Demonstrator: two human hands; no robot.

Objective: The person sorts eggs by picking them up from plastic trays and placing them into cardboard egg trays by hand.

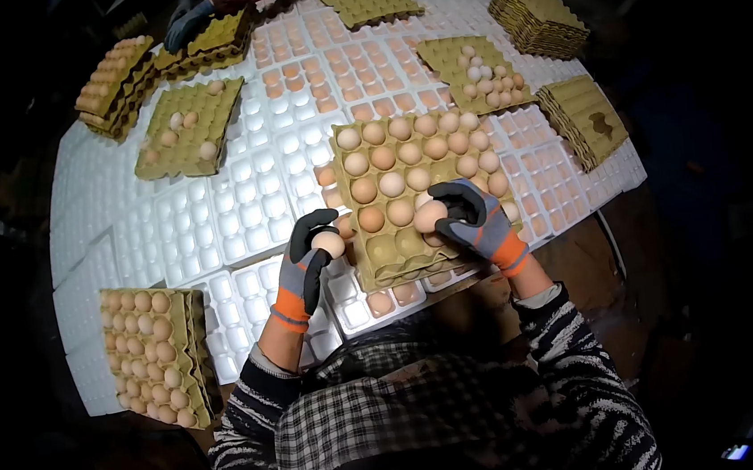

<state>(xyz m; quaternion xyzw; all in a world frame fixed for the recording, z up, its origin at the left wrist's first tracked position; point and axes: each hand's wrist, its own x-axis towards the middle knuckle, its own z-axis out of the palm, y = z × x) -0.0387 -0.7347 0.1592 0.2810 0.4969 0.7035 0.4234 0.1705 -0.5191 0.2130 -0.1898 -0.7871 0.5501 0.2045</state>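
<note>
My left hand (301, 267), in a grey and black glove with an orange cuff, is closed on a pale egg (329, 245) left of the large cardboard egg tray (382, 251). Over the tray's front half, my right hand (483, 223), gloved the same way, grips a light brown egg (430, 217). Eggs fill most of the tray's back rows, and several cups at its front left hold none. Part of its right side is hidden by my right hand. White plastic egg cartons (245, 212) lie under and around the tray.
A stack of filled trays (146, 352) stands at the front left. Partly filled trays (175, 167) (436, 51) lie farther back, with stacked cardboard trays (537, 19) at the back right. A co-worker's gloved hand (188, 26) touches trays at the back left.
</note>
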